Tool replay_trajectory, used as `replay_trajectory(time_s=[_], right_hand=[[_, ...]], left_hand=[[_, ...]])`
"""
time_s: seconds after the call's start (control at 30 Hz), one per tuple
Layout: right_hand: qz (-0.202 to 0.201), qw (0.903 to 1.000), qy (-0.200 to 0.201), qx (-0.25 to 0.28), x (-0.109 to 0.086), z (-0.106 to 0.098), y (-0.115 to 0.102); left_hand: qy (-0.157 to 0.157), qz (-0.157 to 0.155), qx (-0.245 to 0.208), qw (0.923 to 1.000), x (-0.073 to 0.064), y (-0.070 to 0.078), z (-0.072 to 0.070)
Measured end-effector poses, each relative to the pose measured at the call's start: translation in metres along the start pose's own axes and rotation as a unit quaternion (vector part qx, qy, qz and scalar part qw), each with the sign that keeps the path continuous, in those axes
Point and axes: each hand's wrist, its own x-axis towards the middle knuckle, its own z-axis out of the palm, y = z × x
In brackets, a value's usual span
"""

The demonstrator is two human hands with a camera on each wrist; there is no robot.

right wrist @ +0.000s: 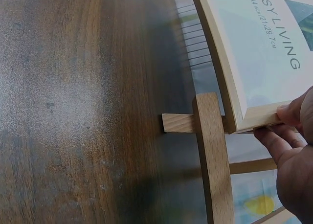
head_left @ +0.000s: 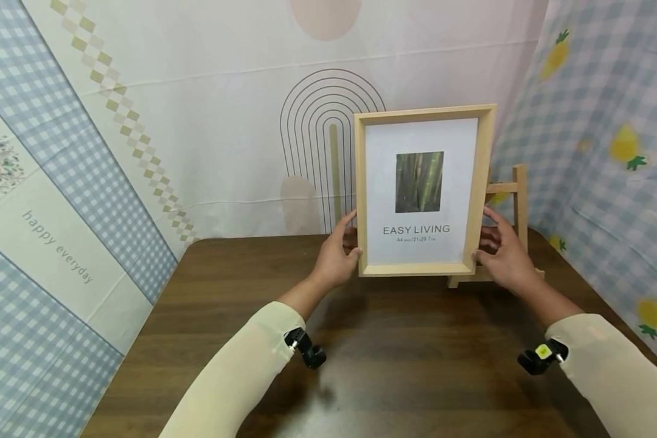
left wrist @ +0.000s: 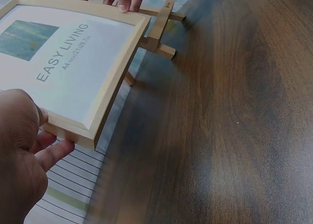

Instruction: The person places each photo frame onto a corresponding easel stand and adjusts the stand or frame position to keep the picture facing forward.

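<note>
Fingers [left wrist: 56, 153] of my left hand [head_left: 334, 258] and those of my right hand [head_left: 507, 258] grasp the lower sides of a pale wooden picture frame [head_left: 416, 269], thumbs to the front and the others curled behind. I hold it nearly upright, facing me, above the far part of the brown wood-grain tabletop [head_left: 405, 377]. Its white insert [head_left: 380, 182] reads EASY LIVING under a small picture of green stems [head_left: 419, 182]. Behind its right side stands a wooden easel [head_left: 520, 207], partly covered by the frame; I cannot tell whether they touch. Past the tabletop hangs a pale cloth [head_left: 224, 152] printed with nested arches.
</note>
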Motion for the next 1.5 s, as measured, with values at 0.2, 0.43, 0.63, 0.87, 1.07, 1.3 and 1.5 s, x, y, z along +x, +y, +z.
replay_trajectory(time_s=[0.2,0.43,0.63,0.87,1.07,1.3,1.5], right_hand=[[0.002,0.9999,0.005,-0.010,0.000,-0.002,0.002],[0.015,0.9997,0.003,-0.018,0.000,-0.005,-0.001],[0.013,0.9997,0.006,-0.021,0.000,-0.006,-0.003],[0.018,0.9996,0.009,-0.020,0.000,-0.008,-0.004],[0.029,0.9991,0.015,-0.028,-0.002,-0.011,-0.004],[0.021,0.9994,0.015,-0.024,0.000,-0.011,-0.003],[0.014,0.9995,0.017,-0.025,-0.001,-0.015,0.002]], left_hand=[[0.005,0.005,-0.003,1.0000,0.002,0.001,0.003],[0.006,0.014,-0.007,0.9999,0.004,0.001,0.005],[0.006,0.013,-0.005,0.9999,0.005,0.002,0.007],[0.007,0.012,-0.008,0.9999,0.007,0.003,0.009],[0.000,0.004,-0.013,0.9999,0.007,0.007,0.012],[0.007,0.003,-0.009,0.9999,0.007,0.008,0.014],[-0.003,0.022,-0.002,0.9998,0.008,0.008,0.016]])
